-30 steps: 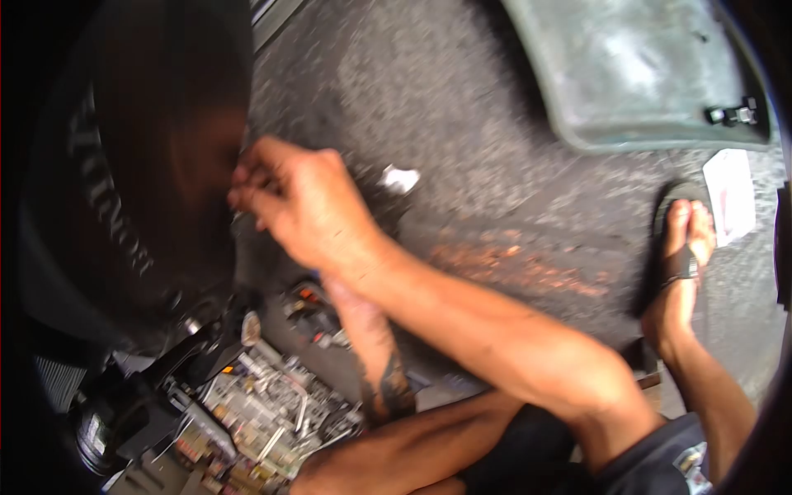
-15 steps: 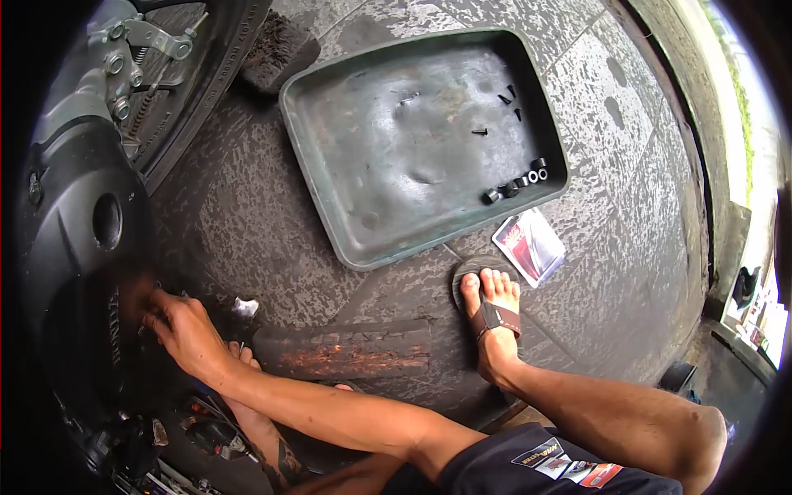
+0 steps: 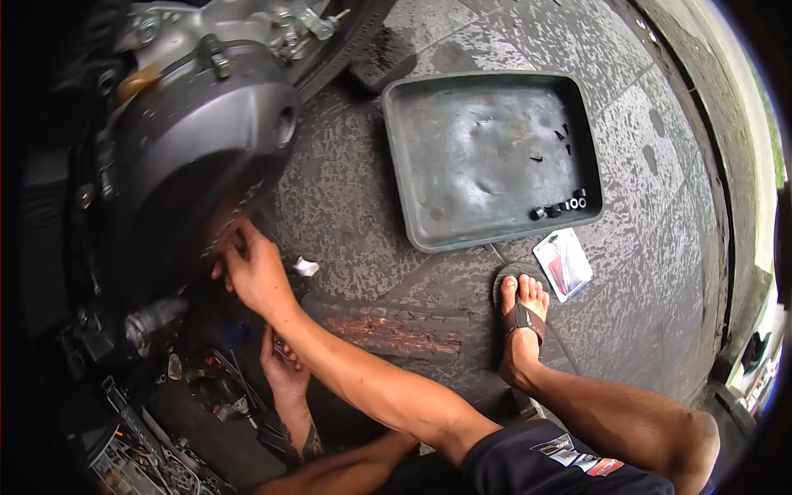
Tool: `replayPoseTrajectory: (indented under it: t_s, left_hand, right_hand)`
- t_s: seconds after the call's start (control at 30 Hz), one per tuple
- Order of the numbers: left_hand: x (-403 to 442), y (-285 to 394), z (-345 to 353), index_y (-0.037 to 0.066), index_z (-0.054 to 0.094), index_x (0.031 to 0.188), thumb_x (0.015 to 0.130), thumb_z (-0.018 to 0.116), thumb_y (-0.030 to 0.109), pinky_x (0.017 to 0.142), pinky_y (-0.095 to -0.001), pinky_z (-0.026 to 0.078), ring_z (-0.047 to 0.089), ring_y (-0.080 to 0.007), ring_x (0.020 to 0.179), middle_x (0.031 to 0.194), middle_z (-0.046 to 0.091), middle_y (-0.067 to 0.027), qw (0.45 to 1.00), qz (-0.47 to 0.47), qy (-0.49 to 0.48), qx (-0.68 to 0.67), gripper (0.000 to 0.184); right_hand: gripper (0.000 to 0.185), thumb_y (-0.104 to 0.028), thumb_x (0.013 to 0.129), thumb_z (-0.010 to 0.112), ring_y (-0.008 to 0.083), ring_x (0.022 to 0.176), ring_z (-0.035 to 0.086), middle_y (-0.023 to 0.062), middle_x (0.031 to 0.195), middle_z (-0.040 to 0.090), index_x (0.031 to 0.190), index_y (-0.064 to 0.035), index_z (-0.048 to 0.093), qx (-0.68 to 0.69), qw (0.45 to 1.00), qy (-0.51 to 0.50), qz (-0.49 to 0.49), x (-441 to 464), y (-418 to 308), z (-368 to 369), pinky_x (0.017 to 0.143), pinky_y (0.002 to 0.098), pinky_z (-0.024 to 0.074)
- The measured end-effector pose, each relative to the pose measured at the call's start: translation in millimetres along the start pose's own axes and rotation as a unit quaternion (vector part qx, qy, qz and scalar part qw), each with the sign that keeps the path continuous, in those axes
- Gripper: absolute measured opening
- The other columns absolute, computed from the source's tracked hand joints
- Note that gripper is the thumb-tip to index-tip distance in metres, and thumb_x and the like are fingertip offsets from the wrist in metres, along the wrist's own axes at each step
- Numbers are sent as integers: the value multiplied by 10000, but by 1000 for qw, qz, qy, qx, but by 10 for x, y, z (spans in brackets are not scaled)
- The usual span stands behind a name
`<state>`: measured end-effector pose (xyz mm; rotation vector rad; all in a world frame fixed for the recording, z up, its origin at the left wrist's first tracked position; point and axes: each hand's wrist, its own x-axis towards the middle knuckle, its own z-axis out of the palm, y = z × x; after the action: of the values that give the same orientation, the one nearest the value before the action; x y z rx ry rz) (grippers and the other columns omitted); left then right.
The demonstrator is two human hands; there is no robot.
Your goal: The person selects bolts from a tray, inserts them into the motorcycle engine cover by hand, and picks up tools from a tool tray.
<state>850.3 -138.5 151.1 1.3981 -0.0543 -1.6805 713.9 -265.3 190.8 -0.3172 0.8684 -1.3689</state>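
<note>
My right hand (image 3: 256,268) is at the lower edge of the dark engine cover (image 3: 181,173), its fingers bent and pressed together; what they hold, if anything, is hidden. Lower down, my left hand (image 3: 286,370) is half closed, palm up, beneath my right forearm. Something small and shiny shows between its fingers, too small to name. A crumpled silvery scrap (image 3: 306,266) lies on the floor just right of my right hand.
A grey-green tray (image 3: 421,235) holds small black screws and several cylindrical pieces. Beside it lies a clear package (image 3: 564,264), near my sandalled foot (image 3: 522,322). Tools and metal parts (image 3: 157,450) fill the lower left. A worn dark strip (image 3: 388,327) lies mid-floor.
The view has swung, bringing the whole tray and more of the engine cover into sight. My right hand stays by the cover's lower edge; my left hand now shows more fully below it.
</note>
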Motion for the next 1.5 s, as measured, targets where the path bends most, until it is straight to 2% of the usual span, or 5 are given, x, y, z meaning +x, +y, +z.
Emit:
replayPoseTrajectory:
  t_s: [0.13,0.3,0.73,1.0,1.5]
  left_hand:
    - [-222,27,-162,82,513,761,974,420,318,393,-229,302,371,-114,485,578,390,-8,991,-46,-72,-100,331]
    - [-519,-112,-341,90,516,774,963,446,337,392,-212,281,369,-102,485,587,391,5,991,-51,-55,-111,319]
    - [-912,-410,-386,76,507,755,960,450,337,403,-199,269,315,-83,448,565,366,12,977,-121,31,-175,337]
    - [-891,-373,-559,74,512,809,949,471,351,442,-211,321,362,-100,473,610,420,4,960,-109,-101,-238,312]
    - [-746,-126,-553,30,554,1012,952,461,347,597,-262,436,505,-143,677,776,520,-29,966,32,-112,-231,336]
  right_hand:
    - [277,64,872,437,158,865,610,139,1067,568,1145,33,400,101,984,-133,-65,-62,137,-138,565,231,473]
    - [156,53,863,474,131,589,558,69,769,621,1016,38,499,-23,992,-90,-91,-38,137,-162,562,243,467]
    - [65,-31,864,581,153,700,663,87,797,669,916,5,596,-146,976,-67,-146,42,90,-184,485,223,433]
    - [197,-117,861,630,162,674,662,56,865,637,1035,-38,579,-156,974,4,-162,104,231,-182,459,213,396]
    - [415,-387,978,378,134,570,585,85,838,667,1084,-36,572,-256,964,30,-62,-117,253,174,440,221,370]
